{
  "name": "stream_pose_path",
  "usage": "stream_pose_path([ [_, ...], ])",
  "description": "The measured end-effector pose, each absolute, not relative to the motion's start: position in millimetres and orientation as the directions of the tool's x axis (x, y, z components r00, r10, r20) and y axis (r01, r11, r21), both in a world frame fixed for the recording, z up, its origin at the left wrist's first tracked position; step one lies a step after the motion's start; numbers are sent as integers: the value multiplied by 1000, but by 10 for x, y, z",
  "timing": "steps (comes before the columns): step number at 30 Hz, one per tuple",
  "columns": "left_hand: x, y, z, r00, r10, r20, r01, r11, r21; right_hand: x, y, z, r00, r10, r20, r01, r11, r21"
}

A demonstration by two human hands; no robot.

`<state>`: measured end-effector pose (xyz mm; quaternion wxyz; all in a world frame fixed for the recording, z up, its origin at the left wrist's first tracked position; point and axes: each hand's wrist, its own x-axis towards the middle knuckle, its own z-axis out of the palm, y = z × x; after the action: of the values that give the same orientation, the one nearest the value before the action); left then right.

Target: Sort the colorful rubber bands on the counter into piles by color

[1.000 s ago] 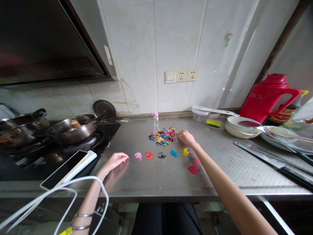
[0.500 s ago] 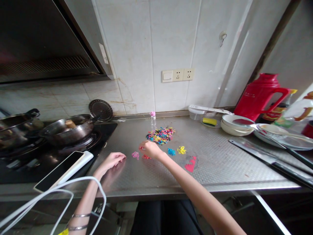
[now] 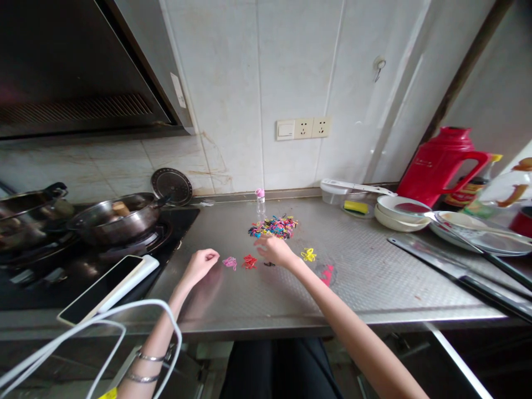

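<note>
A mixed pile of small multicoloured rubber bands (image 3: 279, 226) lies on the steel counter. My right hand (image 3: 275, 249) reaches to its near edge, the fingers slightly apart, and no band shows in them. Small sorted heaps lie nearer me: pink bands (image 3: 230, 263), red bands (image 3: 249, 261), black bands (image 3: 269, 264) and yellow bands (image 3: 308, 254). The blue heap is hidden behind my right hand. My left hand (image 3: 202, 263) is beside the pink bands with its fingers curled together; whatever they may hold is hidden.
Behind the pile stands a small clear bottle (image 3: 260, 202) with a pink cap. A pan (image 3: 118, 221) sits on the stove, a phone (image 3: 102, 289) and white cable at left. At right are bowls (image 3: 401, 213), a knife (image 3: 436, 260) and a red thermos (image 3: 440, 166).
My right hand has moved from above the red bands up and right to the pile, uncovering the red and black heaps and covering the blue one. My left hand has risen slightly and curled.
</note>
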<state>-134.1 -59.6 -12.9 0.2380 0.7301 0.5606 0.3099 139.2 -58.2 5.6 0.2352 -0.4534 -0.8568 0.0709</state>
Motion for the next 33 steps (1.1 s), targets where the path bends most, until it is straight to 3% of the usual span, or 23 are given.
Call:
stream_pose_path([
  [5, -909, -505, 5, 279, 935, 218, 682, -353, 641, 2002, -446, -44, -246, 914, 322, 847, 364, -388],
  [11, -243, -305, -8, 456, 858, 239, 684, -509, 522, 2349, -352, -158, -120, 938, 324, 870, 256, -421],
  [18, 238, -71, -110, 510, 836, 202, 743, -546, 387, 2660, -330, -246, 28, 941, 338, 831, 166, -530],
  [27, 367, -59, -132, 535, 825, 182, 777, -565, 278, 2726, -372, -271, 87, 936, 341, 834, 118, -538],
  [33, 378, -5, -177, 535, 815, 224, 764, -580, 282, 2723, -376, -287, 78, 932, 354, 846, 126, -518],
])
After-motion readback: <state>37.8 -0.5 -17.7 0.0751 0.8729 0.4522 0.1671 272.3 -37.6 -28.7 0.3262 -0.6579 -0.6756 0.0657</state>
